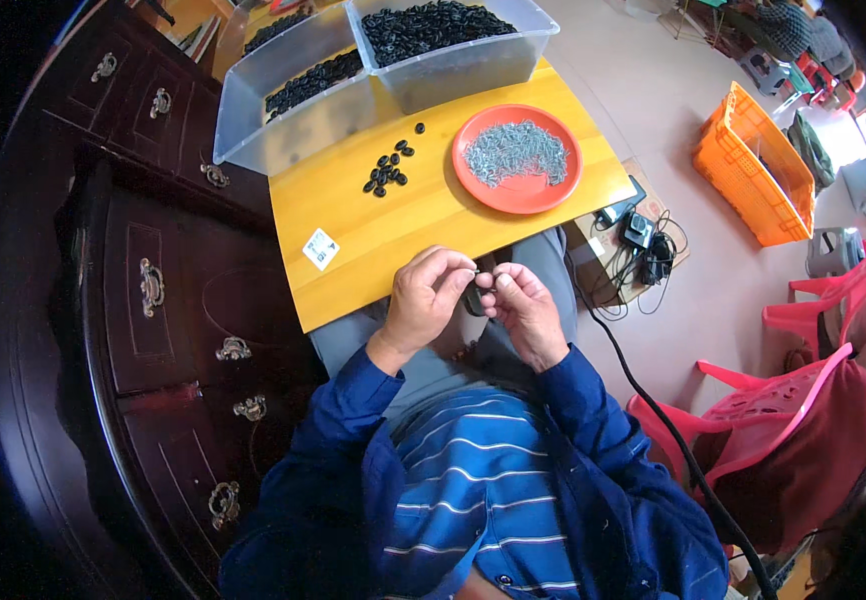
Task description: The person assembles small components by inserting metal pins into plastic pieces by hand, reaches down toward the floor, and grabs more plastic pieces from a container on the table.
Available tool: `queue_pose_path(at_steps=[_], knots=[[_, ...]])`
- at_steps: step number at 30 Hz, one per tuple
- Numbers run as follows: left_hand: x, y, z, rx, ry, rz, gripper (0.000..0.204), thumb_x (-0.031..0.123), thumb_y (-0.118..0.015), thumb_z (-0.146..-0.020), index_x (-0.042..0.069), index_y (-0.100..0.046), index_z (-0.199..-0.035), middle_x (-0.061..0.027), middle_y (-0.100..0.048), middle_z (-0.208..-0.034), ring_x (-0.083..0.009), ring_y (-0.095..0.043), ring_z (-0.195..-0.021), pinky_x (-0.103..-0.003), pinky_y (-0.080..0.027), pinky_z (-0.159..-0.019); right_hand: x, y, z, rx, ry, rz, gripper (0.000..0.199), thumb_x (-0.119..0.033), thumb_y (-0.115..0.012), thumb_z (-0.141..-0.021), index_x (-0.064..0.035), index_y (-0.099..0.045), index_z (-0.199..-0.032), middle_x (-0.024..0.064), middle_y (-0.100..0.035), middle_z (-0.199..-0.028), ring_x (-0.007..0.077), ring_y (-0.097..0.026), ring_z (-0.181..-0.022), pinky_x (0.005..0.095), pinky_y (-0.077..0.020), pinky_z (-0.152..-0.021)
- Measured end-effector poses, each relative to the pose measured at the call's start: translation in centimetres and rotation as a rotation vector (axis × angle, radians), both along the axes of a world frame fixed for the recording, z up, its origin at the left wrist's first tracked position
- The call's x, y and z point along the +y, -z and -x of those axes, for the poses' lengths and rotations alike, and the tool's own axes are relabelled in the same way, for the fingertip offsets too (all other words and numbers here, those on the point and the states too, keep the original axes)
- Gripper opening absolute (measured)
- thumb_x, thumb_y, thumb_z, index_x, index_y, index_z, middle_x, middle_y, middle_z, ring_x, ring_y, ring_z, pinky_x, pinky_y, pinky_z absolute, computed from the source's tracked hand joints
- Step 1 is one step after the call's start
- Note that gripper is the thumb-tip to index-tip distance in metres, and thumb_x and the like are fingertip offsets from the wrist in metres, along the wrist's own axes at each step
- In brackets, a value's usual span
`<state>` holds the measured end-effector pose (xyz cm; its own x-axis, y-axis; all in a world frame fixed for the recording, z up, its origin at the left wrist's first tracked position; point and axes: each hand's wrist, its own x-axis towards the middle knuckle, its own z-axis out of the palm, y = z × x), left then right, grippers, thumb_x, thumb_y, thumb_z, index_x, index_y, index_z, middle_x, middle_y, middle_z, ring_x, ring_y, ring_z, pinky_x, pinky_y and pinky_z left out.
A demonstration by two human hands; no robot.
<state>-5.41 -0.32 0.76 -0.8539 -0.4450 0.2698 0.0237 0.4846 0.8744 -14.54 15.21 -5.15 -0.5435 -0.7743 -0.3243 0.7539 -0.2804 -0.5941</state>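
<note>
Head view shows both hands meeting just off the near edge of the yellow board (423,215), above the lap. Left hand (425,300) is pinched shut on a small black ring (475,295), which sits between the two sets of fingertips; right hand (523,305) is also closed at the fingertips, touching the same ring, though whether it grips a second small part is too small to tell. A loose cluster of black rings (388,170) lies near the board's middle, and an orange plate (518,158) of grey metal clips sits toward its right edge. Two clear bins (353,85) with more black rings stand along the far edge. Judged from this, the fitting goes best with the ring held steady by the left fingertips while the right does the fine work, kept close over the board so a dropped piece lands there.
</note>
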Motion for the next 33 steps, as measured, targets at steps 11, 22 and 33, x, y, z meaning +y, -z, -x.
queue_pose_path(at_steps=[11,22,33], knots=[[0.8,-0.5,-3.0,-0.029,0.043,0.13,0.008,0.008,-0.068,-0.088,0.001,-0.066,-0.09,-0.0115,-0.066,-0.082,-0.0249,-0.066,-0.076,-0.034,-0.051,-0.069,-0.1,-1.0,-2.5,-0.041,-0.061,0.031,0.014,-0.017,-0.062,-0.102,-0.0128,-0.06,-0.115,-0.0012,-0.064,-0.093,0.0085,-0.063,-0.083,0.0245,-0.0527,-0.076],[-0.1,-1.2,-4.0,-0.085,0.042,0.26,0.006,0.008,-0.068,-0.086,0.002,-0.065,-0.086,-0.0127,-0.065,-0.081,-0.0311,-0.065,-0.077,-0.039,-0.051,-0.069,-0.6,-0.9,-3.5,0.144,-0.056,-0.057,0.012,-0.012,-0.063,-0.1,-0.0089,-0.062,-0.112,-0.0018,-0.064,-0.092,0.008,-0.062,-0.08,0.0238,-0.0513,-0.074],[-0.3,-1.5,-3.9,-0.142,0.091,0.35,0.006,0.01,-0.069,-0.085,0.004,-0.065,-0.084,-0.012,-0.065,-0.079,-0.0326,-0.064,-0.077,-0.042,-0.051,-0.07,-0.6,-1.0,-3.7,0.329,-0.004,-0.086,0.012,-0.009,-0.065,-0.098,-0.0055,-0.065,-0.109,-0.0012,-0.065,-0.088,0.0083,-0.06,-0.077,0.0236,-0.05,-0.073]])
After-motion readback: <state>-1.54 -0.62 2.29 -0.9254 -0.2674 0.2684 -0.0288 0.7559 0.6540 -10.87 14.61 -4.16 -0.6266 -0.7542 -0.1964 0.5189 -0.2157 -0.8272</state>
